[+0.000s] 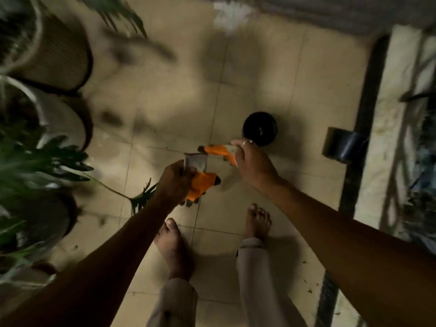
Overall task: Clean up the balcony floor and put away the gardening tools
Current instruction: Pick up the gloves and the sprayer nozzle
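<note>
I stand barefoot on the beige tiled balcony floor, looking down. My left hand grips an orange and grey gardening glove by its grey cuff, fingers hanging down. My right hand holds a second orange gardening glove by its cuff, the glove pointing left. The two gloves are close together at the middle of the view, above the floor. The frame is blurred.
Potted plants crowd the left side, with a woven pot at the top left. A small black round pot stands on the floor beyond my right hand. A dark pipe and the balcony ledge run along the right. Bits of debris lie at the lower right.
</note>
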{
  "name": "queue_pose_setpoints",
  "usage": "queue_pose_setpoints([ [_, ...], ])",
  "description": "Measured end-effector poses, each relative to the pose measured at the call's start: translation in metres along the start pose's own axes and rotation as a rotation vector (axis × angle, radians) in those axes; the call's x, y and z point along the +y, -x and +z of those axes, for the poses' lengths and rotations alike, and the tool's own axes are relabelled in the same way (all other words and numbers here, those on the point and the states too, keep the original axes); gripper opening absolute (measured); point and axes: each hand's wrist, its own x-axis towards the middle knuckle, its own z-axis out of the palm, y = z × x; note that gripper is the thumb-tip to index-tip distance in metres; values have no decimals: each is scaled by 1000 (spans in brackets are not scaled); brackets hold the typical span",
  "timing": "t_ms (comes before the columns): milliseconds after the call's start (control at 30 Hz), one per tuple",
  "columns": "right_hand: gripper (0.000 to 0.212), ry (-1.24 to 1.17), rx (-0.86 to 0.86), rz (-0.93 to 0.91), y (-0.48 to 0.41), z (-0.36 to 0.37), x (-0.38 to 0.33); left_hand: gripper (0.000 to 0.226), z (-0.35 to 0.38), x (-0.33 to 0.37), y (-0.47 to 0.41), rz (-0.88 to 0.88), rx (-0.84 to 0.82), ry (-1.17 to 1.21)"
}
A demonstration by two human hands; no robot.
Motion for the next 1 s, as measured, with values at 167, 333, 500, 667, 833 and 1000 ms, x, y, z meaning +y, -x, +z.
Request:
queue_pose_setpoints([
  [167,35,-183,-34,53,87,-100,-74,34,-21,111,101,72,-37,-31],
  [333,39,-227,-19,105,163,-198,-153,19,-52,203,196,143,-49,-110],
  [500,9,-366,128,54,240,-291,-232,43,-72,288,292,229,65,-310],
  [667,26,-446,300,-34,312,-361,-289,48,-90,361,377,475,-3,-345],
  [833,38,-449,350,-161,375,-425,-356,33,-102,431,451,605,-19,-327],
  [1000,35,-408,398,-328,419,-483,-409,29,-109,501,514,824,2,-262],
])
